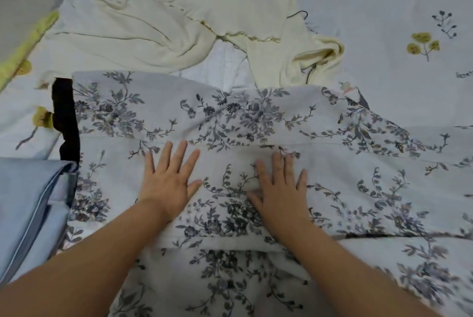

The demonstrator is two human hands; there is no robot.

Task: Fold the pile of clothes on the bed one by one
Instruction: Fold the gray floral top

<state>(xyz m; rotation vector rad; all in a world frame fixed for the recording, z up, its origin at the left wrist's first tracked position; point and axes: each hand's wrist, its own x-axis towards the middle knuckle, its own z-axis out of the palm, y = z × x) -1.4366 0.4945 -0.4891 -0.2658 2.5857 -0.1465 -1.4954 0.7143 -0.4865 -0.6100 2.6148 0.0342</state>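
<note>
Floral garment point(256, 122) lies spread beneath both hands; left hand point(170, 177) and right hand point(280, 186) press flat, fingers splayed wide.

Floral garment point(256, 117): white ground, grey-blue and dark navy leaf-and-flower sprigs, some beige. Cream garment point(158, 35): plain pale yellow-cream, near bed's far edge. Bed sheet point(409, 9): pale blue-white, printed with mustard-yellow leaves, grey stems, small mushrooms. Black cloth point(65, 117), left side. Light blue folded fabric point(28, 201), left edge.

Head view, steeply down, close.
</note>
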